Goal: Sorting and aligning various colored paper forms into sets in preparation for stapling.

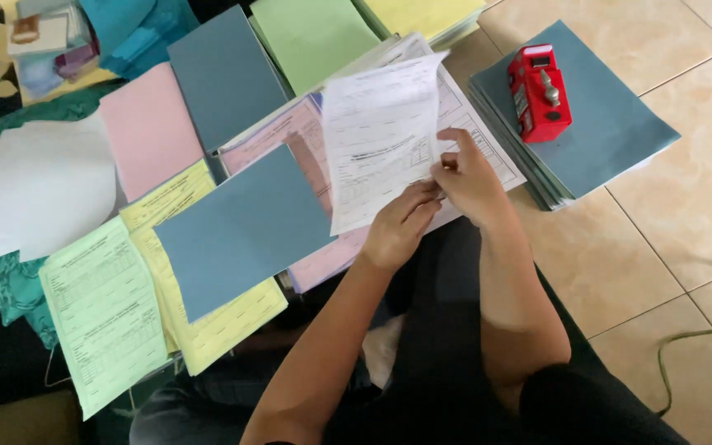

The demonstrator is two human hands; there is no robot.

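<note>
I see both forearms reaching forward over the lap. My left hand (400, 227) and right hand (470, 183) meet at the lower right edge of a white printed paper form (381, 136); the fingers of each are closed, pinching it. The sheet curls upward above a stack of white and pink forms (306, 136), beside a blue card sheet (241, 227) on the floor.

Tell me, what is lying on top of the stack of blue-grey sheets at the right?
A red stapler-like tool lies on the stack of blue-grey sheets, near its far left corner. The top sheet is otherwise bare. What the lower sheets look like is covered; only their edges show.
</note>
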